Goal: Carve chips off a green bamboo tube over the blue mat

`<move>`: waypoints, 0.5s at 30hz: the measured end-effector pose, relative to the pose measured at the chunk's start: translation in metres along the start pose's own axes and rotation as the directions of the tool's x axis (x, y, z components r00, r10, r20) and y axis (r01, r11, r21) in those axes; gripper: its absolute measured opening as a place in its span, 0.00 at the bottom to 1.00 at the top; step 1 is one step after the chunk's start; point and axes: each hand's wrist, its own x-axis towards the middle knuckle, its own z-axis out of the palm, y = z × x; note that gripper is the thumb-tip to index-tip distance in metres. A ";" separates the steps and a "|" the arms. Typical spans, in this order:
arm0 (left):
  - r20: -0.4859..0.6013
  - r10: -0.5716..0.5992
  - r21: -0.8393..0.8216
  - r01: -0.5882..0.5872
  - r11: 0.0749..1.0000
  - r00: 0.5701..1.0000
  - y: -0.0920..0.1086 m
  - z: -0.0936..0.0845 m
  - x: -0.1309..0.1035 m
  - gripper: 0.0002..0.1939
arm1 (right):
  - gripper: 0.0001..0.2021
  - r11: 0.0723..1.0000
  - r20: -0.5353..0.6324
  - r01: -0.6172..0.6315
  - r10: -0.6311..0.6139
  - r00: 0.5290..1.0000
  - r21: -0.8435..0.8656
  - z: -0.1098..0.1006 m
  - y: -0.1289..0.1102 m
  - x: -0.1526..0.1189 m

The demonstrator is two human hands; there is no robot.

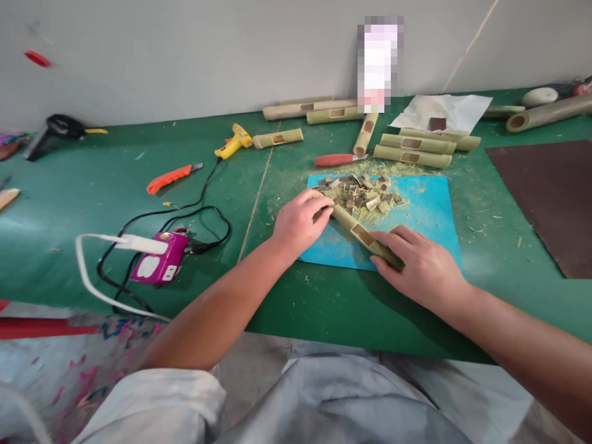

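Note:
A green bamboo tube (346, 219) with a rectangular window cut in its side slants over a blue mat (437, 213). My right hand (419, 265) grips its near end, thumb below and fingers over the top. The curled fingers and thumb of my left hand (303, 219) close on the far end. Behind the tube, a heap of bamboo chips and shavings (365, 192) lies on the mat. Just beyond the mat rests a red-handled knife (335, 160).
More windowed bamboo tubes (411, 156) lie at the back. On the left are an orange utility knife (171, 179), a yellow glue gun (234, 143) and a purple power strip (161, 256) with cords. A dark brown sheet (546, 197) covers the right side of the green table (287, 302).

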 end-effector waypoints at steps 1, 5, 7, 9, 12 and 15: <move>0.012 -0.005 0.007 0.005 1.000 1.000 0.000 0.000 0.000 0.08 | 0.16 1.000 0.000 0.001 -0.001 1.000 0.001 0.000 0.000 0.000; 0.066 -0.023 0.006 0.023 1.000 0.998 -0.001 0.000 0.000 0.09 | 0.17 1.000 0.001 0.002 -0.002 1.000 0.002 0.000 0.000 0.000; 0.059 -0.017 0.008 0.016 1.000 0.998 -0.001 0.000 0.000 0.09 | 0.17 1.000 0.002 0.005 -0.005 1.000 0.005 0.000 0.000 0.001; 0.034 -0.007 0.027 0.006 1.000 0.999 -0.002 -0.001 0.001 0.09 | 0.16 1.000 0.004 0.005 -0.005 1.000 0.011 0.001 0.000 0.001; 0.006 -0.010 0.043 0.009 0.999 1.000 -0.003 -0.002 0.001 0.09 | 0.16 1.000 0.001 -0.007 0.007 1.000 0.013 0.001 0.000 0.001; 0.010 -0.020 -0.021 0.020 1.000 1.000 -0.004 -0.002 0.000 0.09 | 0.16 1.000 -0.002 -0.027 0.027 1.000 -0.012 0.001 -0.001 0.002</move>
